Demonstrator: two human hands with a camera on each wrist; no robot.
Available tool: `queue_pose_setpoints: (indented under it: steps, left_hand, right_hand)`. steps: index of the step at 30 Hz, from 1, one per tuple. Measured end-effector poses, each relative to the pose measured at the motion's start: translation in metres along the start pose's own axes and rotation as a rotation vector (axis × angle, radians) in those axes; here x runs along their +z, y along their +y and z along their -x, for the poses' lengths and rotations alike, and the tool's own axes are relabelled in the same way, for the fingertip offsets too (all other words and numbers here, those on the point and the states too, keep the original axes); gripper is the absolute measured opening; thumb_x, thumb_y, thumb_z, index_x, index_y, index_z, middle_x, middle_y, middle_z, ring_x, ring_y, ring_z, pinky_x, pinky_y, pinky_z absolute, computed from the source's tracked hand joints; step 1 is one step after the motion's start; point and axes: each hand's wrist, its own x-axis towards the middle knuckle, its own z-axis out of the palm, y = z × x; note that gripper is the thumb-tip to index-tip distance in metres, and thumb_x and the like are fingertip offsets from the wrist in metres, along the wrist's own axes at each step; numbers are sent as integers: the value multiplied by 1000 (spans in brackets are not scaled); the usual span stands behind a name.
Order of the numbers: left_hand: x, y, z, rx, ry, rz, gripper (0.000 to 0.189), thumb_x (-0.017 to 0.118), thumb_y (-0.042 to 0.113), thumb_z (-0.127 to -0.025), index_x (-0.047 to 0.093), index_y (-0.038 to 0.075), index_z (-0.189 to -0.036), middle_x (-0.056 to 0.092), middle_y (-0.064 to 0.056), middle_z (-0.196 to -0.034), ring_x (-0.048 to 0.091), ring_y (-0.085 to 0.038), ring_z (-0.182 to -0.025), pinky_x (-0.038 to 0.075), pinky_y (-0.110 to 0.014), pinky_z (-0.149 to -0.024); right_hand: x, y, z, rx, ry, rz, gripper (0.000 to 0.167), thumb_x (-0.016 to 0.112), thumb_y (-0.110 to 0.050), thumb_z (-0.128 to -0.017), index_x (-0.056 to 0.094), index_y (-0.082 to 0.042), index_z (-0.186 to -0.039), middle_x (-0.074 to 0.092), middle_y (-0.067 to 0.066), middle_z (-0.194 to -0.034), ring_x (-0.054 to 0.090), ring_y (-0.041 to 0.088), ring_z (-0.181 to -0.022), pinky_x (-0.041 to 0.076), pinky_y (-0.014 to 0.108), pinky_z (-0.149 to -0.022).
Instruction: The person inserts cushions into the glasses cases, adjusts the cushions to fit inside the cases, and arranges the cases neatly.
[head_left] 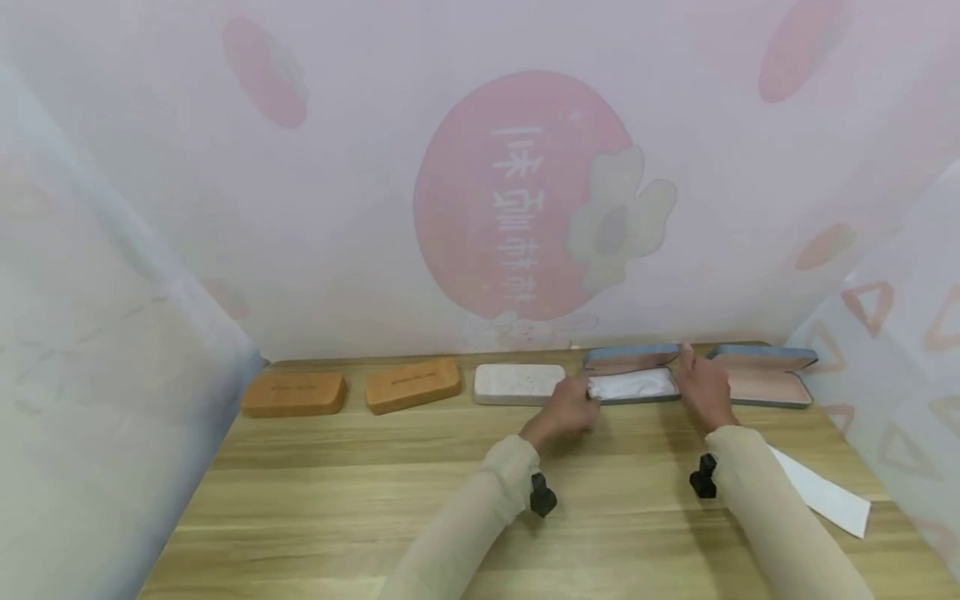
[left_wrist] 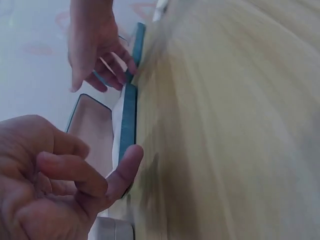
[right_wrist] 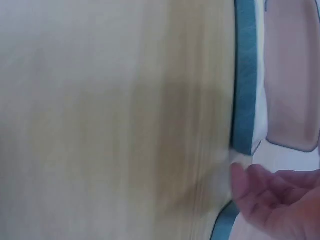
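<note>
A blue glasses case (head_left: 632, 388) lies with its lid (head_left: 632, 357) raised and a white cloth (head_left: 630, 384) spread inside. At its left end is my left hand (head_left: 567, 408), its fingers loosely bent beside the case's front edge in the left wrist view. My right hand (head_left: 705, 388) is by the right end, in the gap before a second blue case (head_left: 770, 388). That second case stands open too, showing a pink lining. In the right wrist view, the fingers of the right hand (right_wrist: 275, 197) are loosely curled with nothing between them.
A white case (head_left: 519, 384) lies closed just left of my left hand. Two closed tan cases (head_left: 294, 394) with lettering are farther left in the row. A white strip (head_left: 823, 493) lies partly behind the right sleeve. Printed wall sheets (head_left: 360, 250) border the wooden table (head_left: 315, 508).
</note>
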Motion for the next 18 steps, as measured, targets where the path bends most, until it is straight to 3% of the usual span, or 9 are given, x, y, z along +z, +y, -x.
queue_pose_setpoints:
  steps: [4, 5, 6, 10, 12, 13, 14, 16, 18]
  left_hand:
    - [0, 4, -5, -104, -5, 152, 40, 38, 29, -110, 51, -4, -130, 70, -19, -76, 56, -20, -54, 44, -28, -52]
    - [-1, 6, -6, -120, 3, 175, 42, 35, 32, -110, 53, -2, -128, 72, -19, -78, 59, -22, -57, 47, -30, -54]
    - [0, 7, -8, -135, 8, 193, 44, 32, 34, -110, 56, -2, -122, 72, -20, -80, 61, -23, -60, 50, -32, -57]
    - [0, 13, -15, -176, 47, 193, 55, 24, 43, -111, 55, 10, -80, 66, -15, -74, 71, -30, -73, 59, -40, -68]
    - [0, 16, -19, -216, 55, 181, 58, 20, 49, -110, 46, 14, -72, 58, -11, -69, 71, -28, -69, 61, -39, -69]
    - [0, 18, -21, -240, 68, 187, 61, 18, 52, -109, 50, 13, -74, 56, -10, -68, 70, -27, -64, 61, -39, -67]
    - [1, 19, -23, -258, 82, 189, 67, 17, 55, -108, 58, 10, -80, 59, -11, -73, 68, -26, -59, 61, -39, -66]
    - [1, 23, -26, -286, 98, 207, 73, 16, 58, -107, 67, 6, -111, 68, -13, -96, 66, -25, -56, 61, -39, -65]
    - [1, 27, -29, -299, 110, 224, 75, 14, 59, -107, 57, 8, -141, 65, -17, -128, 70, -29, -61, 62, -42, -69]
  right_hand:
    - [3, -5, -10, 96, -126, 8, 90, -2, -53, -105, 58, 15, -103, 53, 46, -115, 52, 61, -109, 45, 64, -92]
    - [3, -6, -13, 118, -147, 6, 94, -4, -54, -104, 58, 16, -113, 51, 47, -124, 47, 63, -118, 42, 67, -98]
    - [2, -7, -15, 143, -169, 6, 96, -6, -56, -103, 58, 15, -113, 51, 46, -124, 45, 64, -120, 41, 66, -99]
    - [0, -9, -21, 254, -247, -130, 94, 0, -64, -101, 61, 7, -92, 63, 26, -74, 62, 42, -70, 55, 54, -78]
    - [-2, -10, -22, 325, -261, -239, 80, 9, -67, -101, 50, -6, -70, 46, 6, -52, 45, 21, -45, 53, 42, -58]
    - [-4, -11, -22, 363, -268, -296, 74, 14, -69, -100, 46, -11, -65, 39, -2, -48, 35, 13, -42, 50, 38, -52]
    - [-6, -11, -22, 391, -274, -352, 71, 19, -69, -100, 45, -14, -63, 38, -4, -48, 35, 12, -42, 49, 36, -51]
    - [-10, -13, -21, 425, -272, -411, 67, 25, -68, -100, 42, -19, -59, 39, -6, -49, 36, 10, -43, 47, 33, -50]
    - [-12, -13, -21, 459, -264, -435, 64, 28, -69, -99, 39, -22, -58, 38, -7, -50, 36, 10, -45, 47, 32, -53]
